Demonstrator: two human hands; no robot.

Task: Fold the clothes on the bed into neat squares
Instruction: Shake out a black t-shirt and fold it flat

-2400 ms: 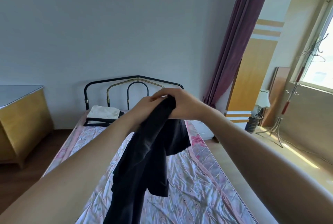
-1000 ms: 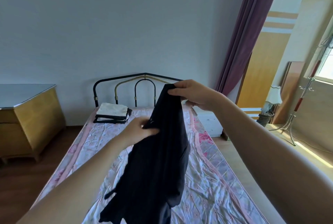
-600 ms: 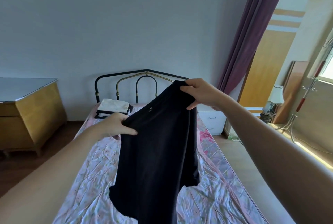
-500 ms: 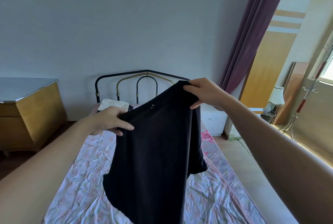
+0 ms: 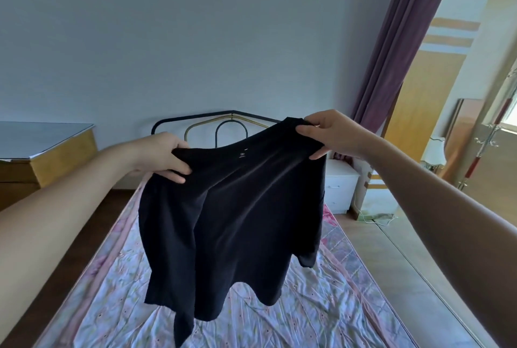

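The black T-shirt (image 5: 235, 224), bunched a moment before, now hung spread above the bed (image 5: 330, 317), clear of its sheet. The left hand (image 5: 165, 156) and right hand (image 5: 327, 135) each pinched a shoulder, so it looked ready to lay flat for folding.

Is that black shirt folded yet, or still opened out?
Opened out, not folded. The black shirt hangs full length above the bed, held by its shoulders in the left hand and right hand.
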